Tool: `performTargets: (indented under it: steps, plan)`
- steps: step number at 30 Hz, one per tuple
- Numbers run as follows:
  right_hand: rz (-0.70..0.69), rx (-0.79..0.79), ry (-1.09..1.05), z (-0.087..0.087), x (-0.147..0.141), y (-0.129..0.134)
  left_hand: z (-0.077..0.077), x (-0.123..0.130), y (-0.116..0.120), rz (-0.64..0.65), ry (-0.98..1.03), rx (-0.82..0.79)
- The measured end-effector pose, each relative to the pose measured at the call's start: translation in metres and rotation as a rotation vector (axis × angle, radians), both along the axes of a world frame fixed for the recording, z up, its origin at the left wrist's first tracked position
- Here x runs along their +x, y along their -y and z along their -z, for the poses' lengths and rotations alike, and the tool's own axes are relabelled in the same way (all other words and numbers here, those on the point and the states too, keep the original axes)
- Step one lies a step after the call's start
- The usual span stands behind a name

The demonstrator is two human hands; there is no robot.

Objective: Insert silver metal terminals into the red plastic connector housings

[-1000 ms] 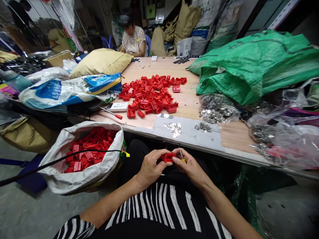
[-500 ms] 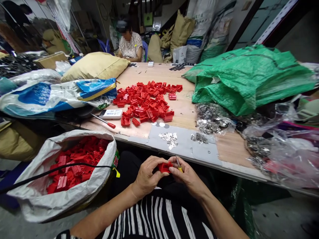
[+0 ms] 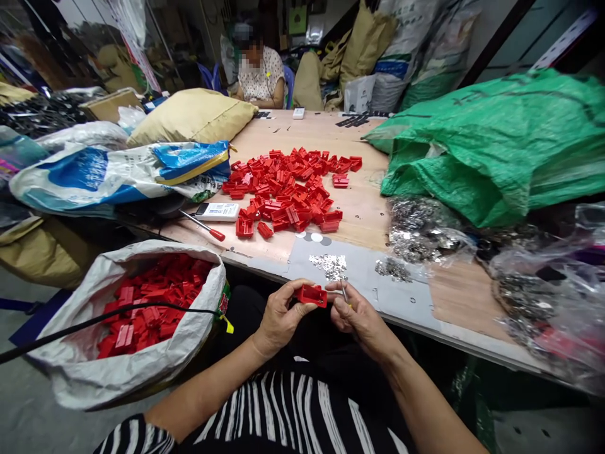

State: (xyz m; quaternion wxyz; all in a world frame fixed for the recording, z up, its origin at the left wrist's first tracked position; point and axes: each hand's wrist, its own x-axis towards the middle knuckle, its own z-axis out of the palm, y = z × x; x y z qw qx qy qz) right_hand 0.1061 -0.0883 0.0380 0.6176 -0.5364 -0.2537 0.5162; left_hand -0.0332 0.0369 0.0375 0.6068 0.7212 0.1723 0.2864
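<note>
My left hand (image 3: 285, 315) pinches a red plastic housing (image 3: 311, 294) between thumb and fingers, above my lap at the table's front edge. The housing's hollow side shows, with small metal glints inside its right end. Close by its right end is my right hand (image 3: 355, 315), fingers curled round a small screwdriver (image 3: 344, 290). Its thin metal shaft points up, and a bit of yellow handle shows at the palm. Whether the right fingertips touch the housing I cannot tell. Just beyond both hands lie small flat metal pieces (image 3: 329, 266) on a grey sheet (image 3: 368, 282).
A pile of red housings (image 3: 288, 189) covers the table's middle. Left of it lie a red-handled screwdriver (image 3: 203, 226) and a white box (image 3: 220, 212). An open white sack (image 3: 61, 353) of housings stands at my left. A green sack (image 3: 477, 145) lies right; a co-worker (image 3: 262, 75) sits opposite.
My left hand has raised and tilted the housing so its hollow shows. My right fingers have shifted from its side to near its right end. The whole view has turned slightly left.
</note>
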Motion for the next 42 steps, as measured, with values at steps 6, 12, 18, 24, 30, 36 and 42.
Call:
performTargets:
  steps: [6,12,18,24,30,36,42]
  plan:
    - [0.032,-0.036,0.121,-0.002,0.013,0.007,-0.001,0.004,-0.007,-0.057,-0.020,0.232]
    - [0.054,-0.049,0.380,-0.001,0.003,0.003,0.000,0.008,-0.007,-0.062,-0.030,0.384]
    - [0.140,-0.131,0.870,0.003,0.018,0.003,0.001,0.011,-0.020,-0.116,-0.066,0.428]
    - [0.233,-0.258,1.251,0.010,0.049,0.008,0.003,0.018,-0.019,-0.089,-0.042,-0.062]
    - [0.155,-0.319,1.342,0.016,0.057,0.007,0.001,0.022,-0.013,-0.024,0.053,-0.689]
    - [0.170,-0.362,1.414,0.017,0.058,-0.005,-0.002,0.022,-0.010,-0.010,0.054,-0.770]
    - [0.184,-0.358,1.259,0.010,0.058,-0.005,0.005,0.023,-0.007,-0.089,-0.001,-0.458]
